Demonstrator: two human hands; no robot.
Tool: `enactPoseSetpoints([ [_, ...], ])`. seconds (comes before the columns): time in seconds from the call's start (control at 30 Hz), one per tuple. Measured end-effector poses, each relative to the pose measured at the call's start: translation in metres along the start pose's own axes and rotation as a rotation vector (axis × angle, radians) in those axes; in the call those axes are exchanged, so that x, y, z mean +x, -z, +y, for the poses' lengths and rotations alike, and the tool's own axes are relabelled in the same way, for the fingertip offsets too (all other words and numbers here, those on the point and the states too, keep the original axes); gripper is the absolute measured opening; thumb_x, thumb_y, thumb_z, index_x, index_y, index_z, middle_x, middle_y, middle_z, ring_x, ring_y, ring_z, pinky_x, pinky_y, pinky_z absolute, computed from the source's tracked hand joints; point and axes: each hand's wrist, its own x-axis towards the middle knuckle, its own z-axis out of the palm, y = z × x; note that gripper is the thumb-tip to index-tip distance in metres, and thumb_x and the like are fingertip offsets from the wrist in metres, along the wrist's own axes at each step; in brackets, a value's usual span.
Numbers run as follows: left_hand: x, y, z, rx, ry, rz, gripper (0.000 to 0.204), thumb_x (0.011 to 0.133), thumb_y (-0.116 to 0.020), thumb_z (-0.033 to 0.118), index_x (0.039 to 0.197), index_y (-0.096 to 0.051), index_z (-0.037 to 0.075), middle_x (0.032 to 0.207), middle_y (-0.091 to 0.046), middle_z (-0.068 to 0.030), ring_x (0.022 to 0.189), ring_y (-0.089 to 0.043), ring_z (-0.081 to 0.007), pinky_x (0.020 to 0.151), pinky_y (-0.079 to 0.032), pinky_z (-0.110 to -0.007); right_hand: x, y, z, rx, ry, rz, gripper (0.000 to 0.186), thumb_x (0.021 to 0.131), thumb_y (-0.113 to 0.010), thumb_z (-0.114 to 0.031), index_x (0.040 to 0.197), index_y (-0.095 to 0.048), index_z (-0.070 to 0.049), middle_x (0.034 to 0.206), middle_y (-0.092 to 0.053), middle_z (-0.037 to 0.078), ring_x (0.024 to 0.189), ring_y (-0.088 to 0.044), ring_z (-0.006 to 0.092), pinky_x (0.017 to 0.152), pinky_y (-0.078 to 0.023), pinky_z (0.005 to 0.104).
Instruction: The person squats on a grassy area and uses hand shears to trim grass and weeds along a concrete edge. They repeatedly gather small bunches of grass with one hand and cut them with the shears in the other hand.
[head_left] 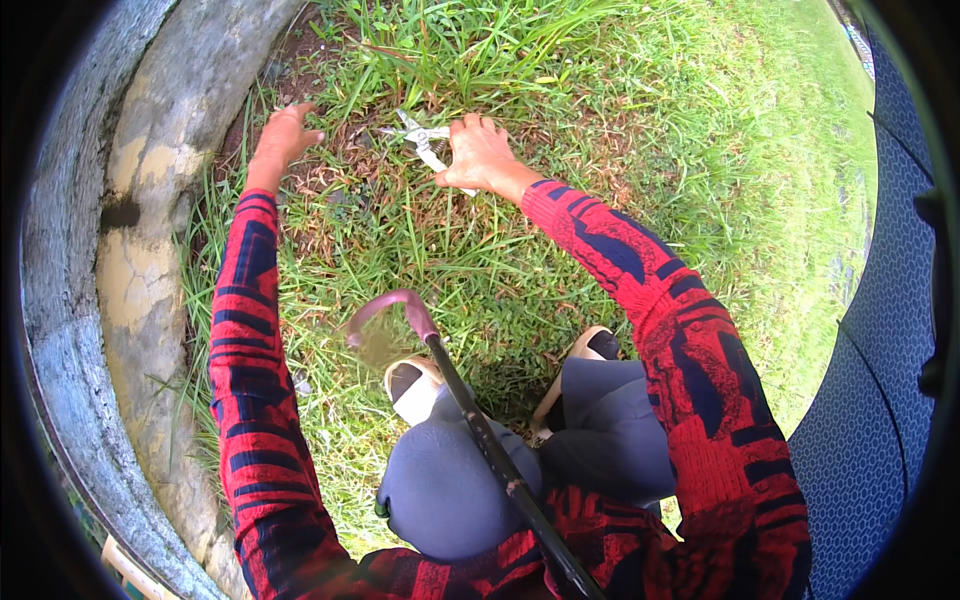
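Observation:
My right hand [476,152] is closed on a white-handled pair of pruning shears [426,147], whose silvery blades are apart over a patch of short grass and dry clippings [355,165]. My left hand [289,134] is open at the upper left, its fingers apart just above grass and bare soil beside the concrete edge, left of the shears. A black shaft [480,440] with a pink curved handle [395,300] slants between my knees [445,485], below both hands. My feet in pale shoes [410,385] rest on the grass.
A weathered, stained concrete edge [150,250] runs down the left side. Taller grass blades [450,40] grow at the top, and lawn [770,200] stretches to the right. A dark blue patterned canopy, apparently an umbrella [860,430], fills the right rim beside my right arm.

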Motion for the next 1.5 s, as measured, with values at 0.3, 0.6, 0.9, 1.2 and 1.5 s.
enactPoseSetpoints([
  [0.3, 0.04, -0.035, 0.051, -0.261, 0.014, 0.18, 0.049, 0.073, -0.077, 0.021, 0.119, -0.063, 0.013, 0.11, -0.064, -0.0223, 0.102, -0.062, -0.0338, 0.09, -0.048, -0.041, 0.049, -0.008, -0.044, -0.024, -0.091, 0.039, 0.076, 0.06, -0.08, -0.041, 0.118, -0.057, 0.002, 0.122, -0.05, 0.018, 0.117, -0.047, 0.036, 0.094, -0.039, 0.0562],
  [0.6, 0.067, -0.044, 0.049, -0.205, -0.181, 0.228, 0.026, 0.075, -0.069, 0.01, 0.101, -0.068, 0.004, 0.094, -0.065, -0.0239, 0.091, -0.063, -0.038, 0.084, -0.049, -0.042, 0.084, -0.01, -0.051, -0.013, -0.002, -0.019, 0.05, 0.065, -0.08, -0.036, 0.097, -0.067, 0.001, 0.103, -0.065, 0.021, 0.099, -0.063, 0.0356, 0.088, -0.051, 0.0388],
  [0.9, 0.077, -0.036, 0.052, -0.107, -0.037, 0.151, 0.033, 0.079, -0.07, 0.019, 0.099, -0.064, -0.006, 0.104, -0.062, -0.0274, 0.097, -0.062, -0.0378, 0.087, -0.049, -0.041, 0.077, -0.019, -0.041, 0.151, 0.013, 0.101, 0.063, 0.063, -0.078, -0.038, 0.107, -0.063, 0.005, 0.121, -0.05, 0.028, 0.115, -0.049, 0.0427, 0.096, -0.044, 0.0459],
  [1.2, 0.071, -0.032, 0.053, -0.231, -0.017, 0.133, 0.027, 0.081, -0.07, 0.021, 0.097, -0.068, -0.001, 0.097, -0.068, -0.0205, 0.093, -0.066, -0.0327, 0.083, -0.051, -0.041, 0.085, -0.003, -0.043, 0.333, 0.033, -0.057, 0.054, 0.061, -0.079, -0.039, 0.086, -0.067, 0.007, 0.092, -0.064, 0.028, 0.09, -0.064, 0.0387, 0.083, -0.052, 0.0419],
  [1.5, 0.053, -0.004, -0.005, 0.011, 0.049, 0.57, 0.018, 0.085, -0.062, 0.018, 0.1, -0.071, 0.014, 0.093, -0.07, -0.0137, 0.083, -0.067, -0.0283, 0.079, -0.052, -0.039, 0.049, -0.007, 0.002, 0.407, 0.205, 0.037, 0.048, 0.063, -0.076, -0.033, 0.088, -0.064, 0.006, 0.09, -0.061, 0.025, 0.087, -0.062, 0.0373, 0.082, -0.05, 0.042],
])
